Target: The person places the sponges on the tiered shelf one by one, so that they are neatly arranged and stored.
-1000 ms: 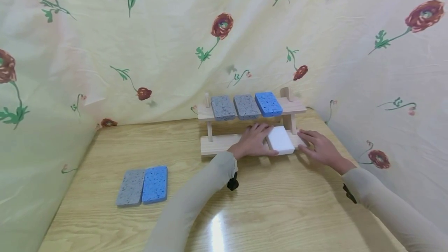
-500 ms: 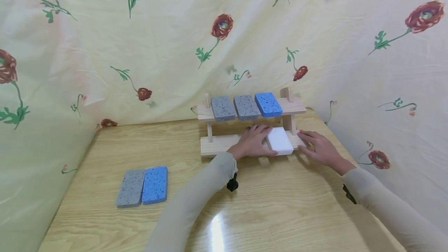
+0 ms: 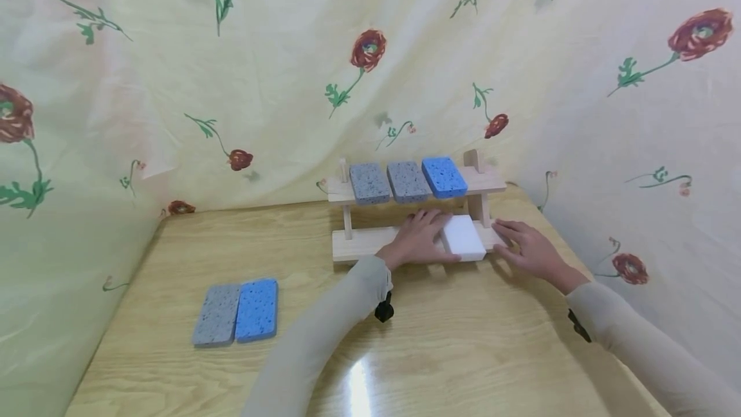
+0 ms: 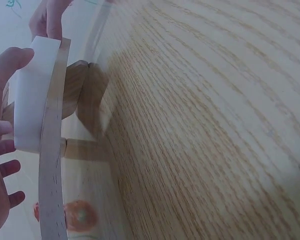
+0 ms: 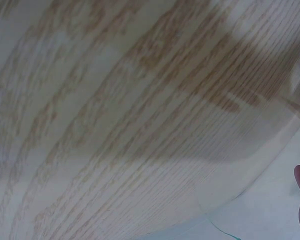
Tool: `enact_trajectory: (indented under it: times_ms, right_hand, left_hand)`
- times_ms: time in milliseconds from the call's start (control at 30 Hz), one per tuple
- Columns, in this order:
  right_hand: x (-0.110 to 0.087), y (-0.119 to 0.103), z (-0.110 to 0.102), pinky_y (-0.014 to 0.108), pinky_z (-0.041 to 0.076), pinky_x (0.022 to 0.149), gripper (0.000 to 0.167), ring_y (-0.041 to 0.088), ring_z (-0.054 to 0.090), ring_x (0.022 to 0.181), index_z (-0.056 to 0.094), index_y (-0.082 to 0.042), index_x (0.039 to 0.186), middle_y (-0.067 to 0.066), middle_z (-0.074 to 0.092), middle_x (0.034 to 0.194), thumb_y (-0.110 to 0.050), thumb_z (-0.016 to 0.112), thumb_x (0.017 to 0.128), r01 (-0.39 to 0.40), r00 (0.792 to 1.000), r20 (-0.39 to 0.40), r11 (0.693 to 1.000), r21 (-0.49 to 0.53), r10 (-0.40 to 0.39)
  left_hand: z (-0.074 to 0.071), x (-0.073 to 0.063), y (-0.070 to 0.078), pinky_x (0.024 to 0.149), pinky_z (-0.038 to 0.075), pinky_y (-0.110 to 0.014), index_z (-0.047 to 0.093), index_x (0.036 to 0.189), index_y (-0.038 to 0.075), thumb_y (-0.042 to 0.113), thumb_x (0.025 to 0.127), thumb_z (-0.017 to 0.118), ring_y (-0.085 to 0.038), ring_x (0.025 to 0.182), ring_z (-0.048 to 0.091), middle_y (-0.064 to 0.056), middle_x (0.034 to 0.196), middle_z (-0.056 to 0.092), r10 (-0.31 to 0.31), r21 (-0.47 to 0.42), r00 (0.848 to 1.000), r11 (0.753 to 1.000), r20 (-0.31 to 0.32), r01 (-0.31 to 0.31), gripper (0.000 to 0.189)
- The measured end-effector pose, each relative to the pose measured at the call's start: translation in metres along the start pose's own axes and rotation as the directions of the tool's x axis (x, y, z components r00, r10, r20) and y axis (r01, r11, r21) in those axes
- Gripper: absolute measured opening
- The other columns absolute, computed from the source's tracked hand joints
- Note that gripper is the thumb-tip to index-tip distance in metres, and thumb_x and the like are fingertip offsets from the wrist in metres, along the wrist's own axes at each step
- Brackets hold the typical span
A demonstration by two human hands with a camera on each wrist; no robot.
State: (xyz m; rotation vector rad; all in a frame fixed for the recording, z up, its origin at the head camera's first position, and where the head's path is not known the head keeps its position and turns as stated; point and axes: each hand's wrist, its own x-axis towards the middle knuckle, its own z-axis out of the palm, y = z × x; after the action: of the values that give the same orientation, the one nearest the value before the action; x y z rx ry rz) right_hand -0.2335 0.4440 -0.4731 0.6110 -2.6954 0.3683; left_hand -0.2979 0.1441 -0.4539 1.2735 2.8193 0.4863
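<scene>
A white rectangular block lies flat on the lower board of a small two-tier wooden shelf. My left hand holds the block from its left side, thumb at the front edge and fingers toward the back. In the left wrist view the thumb touches one end of the white block, with fingertips near the other. My right hand grips the right end of the lower board between thumb and fingers. On the upper board lie two grey sponges and a blue sponge.
Another grey sponge and a blue sponge lie side by side on the wood-grain table, to the left. A flowered cloth hangs behind and on both sides. The shelf stands close to the back cloth.
The white block has shifted very slightly left in the left hand's hold. Both hands otherwise keep their places. The head view has tilted up a little.
</scene>
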Motion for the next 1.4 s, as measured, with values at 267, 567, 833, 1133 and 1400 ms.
enact_trajectory:
  times_ms: [267, 567, 833, 1133, 1400]
  right_hand:
    - [-0.001, 0.000, 0.003, 0.064, 0.045, 0.098, 0.052, 0.050, 0.058, 0.120, 0.062, 0.007, 0.133, 0.028, 0.061, 0.137, -0.021, 0.073, 0.090, 0.014, 1.000, -0.021, 1.000, -0.010, -0.014]
    - [0.000, 0.000, 0.001, 0.064, 0.045, 0.099, 0.052, 0.049, 0.058, 0.121, 0.063, 0.007, 0.133, 0.028, 0.061, 0.136, -0.022, 0.073, 0.091, 0.004, 1.000, -0.021, 1.000, -0.009, -0.004]
    - [0.001, -0.003, 0.000, 0.064, 0.045, 0.098, 0.053, 0.049, 0.058, 0.120, 0.064, 0.006, 0.133, 0.028, 0.061, 0.136, -0.023, 0.074, 0.090, 0.000, 1.000, -0.015, 1.000, -0.007, 0.000]
    - [0.002, -0.005, -0.001, 0.064, 0.046, 0.097, 0.053, 0.050, 0.059, 0.119, 0.064, 0.006, 0.131, 0.029, 0.062, 0.135, -0.024, 0.074, 0.090, 0.003, 1.000, -0.008, 1.000, -0.018, -0.003]
    - [0.003, -0.003, 0.003, 0.064, 0.047, 0.095, 0.052, 0.050, 0.059, 0.118, 0.065, 0.007, 0.130, 0.029, 0.062, 0.134, -0.023, 0.074, 0.089, 0.018, 0.999, -0.027, 1.000, -0.019, -0.018]
  left_hand:
    - [-0.002, -0.008, 0.003, 0.115, 0.040, -0.045, 0.024, 0.164, 0.025, 0.077, 0.084, 0.060, -0.022, 0.144, 0.037, -0.002, 0.164, 0.033, 0.040, 0.060, 0.998, 0.997, -0.053, -0.037, 0.102]
    - [-0.021, -0.038, 0.001, 0.120, 0.034, -0.044, 0.025, 0.163, 0.024, 0.075, 0.084, 0.063, -0.021, 0.145, 0.036, 0.000, 0.161, 0.037, 0.114, 0.118, 0.993, 0.987, -0.043, -0.108, 0.101]
    - [-0.036, -0.071, -0.013, 0.121, 0.033, -0.046, 0.027, 0.163, 0.023, 0.073, 0.085, 0.063, -0.022, 0.144, 0.038, -0.001, 0.161, 0.039, 0.155, 0.085, 0.985, 0.985, -0.073, -0.149, 0.099]
    - [-0.046, -0.114, -0.036, 0.118, 0.035, -0.046, 0.027, 0.163, 0.026, 0.069, 0.083, 0.069, -0.024, 0.141, 0.041, -0.001, 0.158, 0.042, 0.159, 0.078, 0.984, 0.985, -0.084, -0.153, 0.100]
    - [-0.058, -0.153, -0.068, 0.116, 0.036, -0.048, 0.029, 0.162, 0.024, 0.068, 0.079, 0.074, -0.024, 0.137, 0.043, -0.003, 0.155, 0.045, 0.132, 0.056, 0.987, 0.990, -0.096, -0.127, 0.103]
